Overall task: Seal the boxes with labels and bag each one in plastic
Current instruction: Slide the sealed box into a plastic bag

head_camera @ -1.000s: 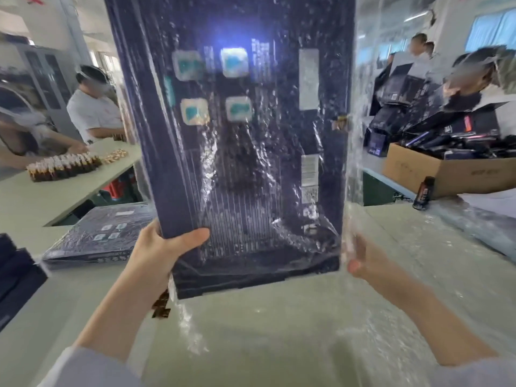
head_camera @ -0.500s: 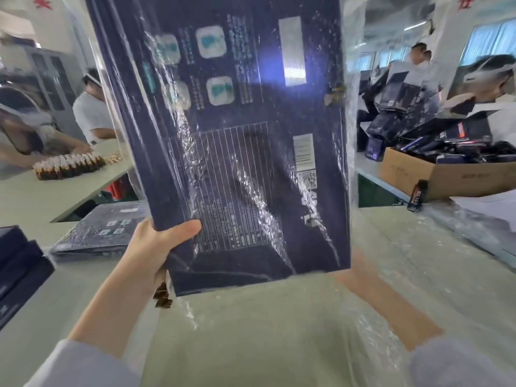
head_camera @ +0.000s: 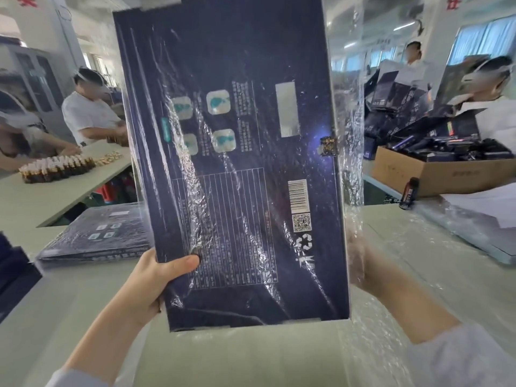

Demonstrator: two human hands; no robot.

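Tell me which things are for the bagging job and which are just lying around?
For the job: dark blue box, plastic bag, left hand, right hand, bagged box.
Lying about: brown bottles, cardboard carton, black tube.

L. hand [head_camera: 150, 283] & r. hand [head_camera: 360, 263] were bare, forearms likewise. L. sleeve [head_camera: 75, 379] & r. sleeve [head_camera: 460, 358]: pale grey-white cloth, plain, cuffs ended approx. mid-forearm.
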